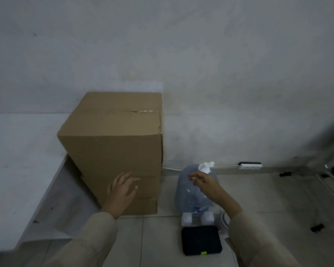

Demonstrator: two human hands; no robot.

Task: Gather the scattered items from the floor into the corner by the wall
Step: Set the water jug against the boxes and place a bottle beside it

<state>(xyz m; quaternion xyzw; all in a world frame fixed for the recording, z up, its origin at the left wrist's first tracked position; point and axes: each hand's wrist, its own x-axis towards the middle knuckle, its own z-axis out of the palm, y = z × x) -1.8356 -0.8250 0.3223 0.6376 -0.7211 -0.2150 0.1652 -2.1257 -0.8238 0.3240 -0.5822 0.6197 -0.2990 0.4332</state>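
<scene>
Head view: the upright water jug (pixel 196 191) stands just under the right hand (pixel 204 181), whose grip is loose and empty. The left hand (pixel 121 187) hovers spread and empty by the cardboard box (pixel 114 151).

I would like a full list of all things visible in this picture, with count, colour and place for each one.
cardboard box: 1, brown, on the floor against the wall, left of centre
water jug: 1, clear blue with a white pump on top, on the floor right of the box
white blocks: 2, white, at the foot of the jug
black case: 1, black with a small green tag, on the floor in front of the blocks
power strip: 1, white, at the base of the wall, with a white cable
left hand: 1, fingers spread, in front of the box
right hand: 1, fingers loosely open, in front of the jug top
</scene>
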